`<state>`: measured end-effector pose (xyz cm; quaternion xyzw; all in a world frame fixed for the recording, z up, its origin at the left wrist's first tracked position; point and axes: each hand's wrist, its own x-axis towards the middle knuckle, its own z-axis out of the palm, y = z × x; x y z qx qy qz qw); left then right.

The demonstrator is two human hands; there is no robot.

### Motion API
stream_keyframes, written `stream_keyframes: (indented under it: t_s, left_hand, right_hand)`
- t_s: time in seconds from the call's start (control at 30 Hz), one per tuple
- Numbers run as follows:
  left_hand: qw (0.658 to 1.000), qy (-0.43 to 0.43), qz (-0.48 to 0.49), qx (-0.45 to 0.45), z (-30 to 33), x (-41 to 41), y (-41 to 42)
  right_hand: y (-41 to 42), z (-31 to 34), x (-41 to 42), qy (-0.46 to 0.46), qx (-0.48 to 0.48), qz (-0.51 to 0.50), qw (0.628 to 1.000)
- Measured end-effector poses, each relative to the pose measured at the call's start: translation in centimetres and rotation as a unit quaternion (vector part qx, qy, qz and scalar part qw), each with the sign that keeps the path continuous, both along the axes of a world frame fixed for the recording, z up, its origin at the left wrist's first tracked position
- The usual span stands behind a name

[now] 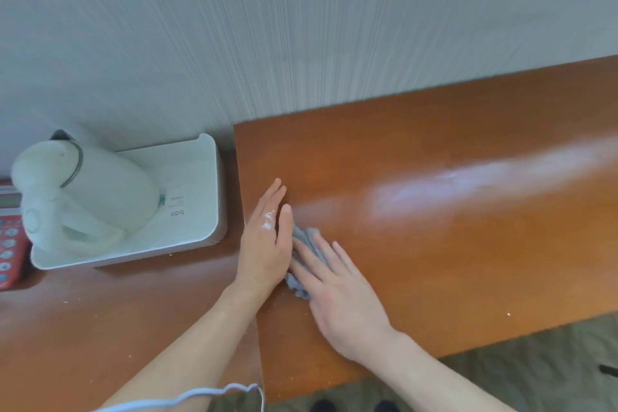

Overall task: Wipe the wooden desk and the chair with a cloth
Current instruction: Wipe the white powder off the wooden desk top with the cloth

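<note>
Both forearms reach over the glossy orange-brown wooden surface (468,244). Right hand (337,291) presses the crumpled grey cloth (306,244) with straight fingers; left hand (267,244) lies flat beside it, touching. Swept crumbs could fall onto the lower side ledge (117,328) nearby.

The desk (451,244) is glossy reddish-brown wood; the cloth (306,244) grey-blue; the kettle (87,194) and its tray (187,177) white; the wall (267,27) pale grey, finely striped.
</note>
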<state>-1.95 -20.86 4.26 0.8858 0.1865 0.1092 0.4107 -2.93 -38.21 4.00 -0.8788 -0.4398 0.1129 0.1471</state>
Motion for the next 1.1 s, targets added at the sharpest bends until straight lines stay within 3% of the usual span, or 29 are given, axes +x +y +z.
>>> stream_keyframes:
  t_s: [0.2, 0.33, 0.5, 0.67, 0.73, 0.97, 1.03, 1.1]
  left_hand:
    - [0.968, 0.096, -0.147, 0.182, 0.5, 2.4, 5.4]
    - [0.956, 0.123, -0.18, 0.196, 0.6, 3.0, 6.0]
    - [0.958, 0.16, -0.17, 0.165, 1.4, 3.3, 5.6]
    - [0.943, 0.198, -0.175, 0.204, 1.8, 2.9, 4.7]
    - [0.936, 0.211, -0.177, 0.22, 2.3, 2.6, 4.2]
    - [0.929, 0.241, -0.163, 0.229, 2.5, 0.8, 2.4]
    - [0.93, 0.242, -0.16, 0.226, 2.3, 0.3, 1.8]
    - [0.931, 0.245, -0.16, 0.22, 2.4, -0.5, 1.0]
  right_hand:
    - [1.2, 0.3, 7.3, -0.009, -0.016, -0.124, 0.992]
    - [6.1, -0.1, 7.4, -0.008, -0.02, -0.175, 0.984]
    - [8.5, 0.1, 0.0, -0.007, 0.011, -0.079, 0.997]
    - [3.1, -0.3, -7.4, 0.0, 0.006, 0.085, 0.996]
    - [0.5, -0.3, -7.8, 0.013, 0.007, 0.092, 0.996]
    - [-1.1, 0.5, 2.8, -0.002, -0.024, -0.121, 0.992]
    - [1.1, 0.5, 2.8, 0.004, -0.021, -0.183, 0.983]
    - [2.7, 0.3, -0.5, 0.006, -0.004, -0.18, 0.984]
